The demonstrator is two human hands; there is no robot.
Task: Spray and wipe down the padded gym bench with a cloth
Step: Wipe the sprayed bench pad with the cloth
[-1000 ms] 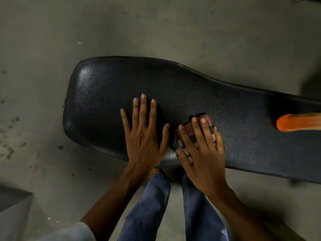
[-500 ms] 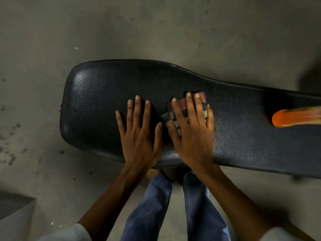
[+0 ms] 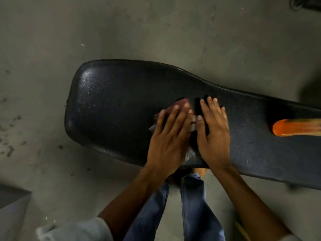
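Note:
The black padded bench runs from centre left to the right edge. A folded reddish checked cloth lies on its near middle, mostly covered by my left hand, which presses flat on it with straight fingers. Right beside it, my right hand rests flat on the bare padding, thumb touching the cloth's edge. An orange spray bottle lies on the bench at the far right, blurred and cut off by the frame.
Grey concrete floor surrounds the bench, with dark spots at the left. A grey box corner sits at the lower left. My legs in blue jeans stand against the bench's near edge.
The cloth was under my right hand; now my left hand covers it and my right hand lies on the bare bench beside it. The cloth has shifted towards the bench's far side.

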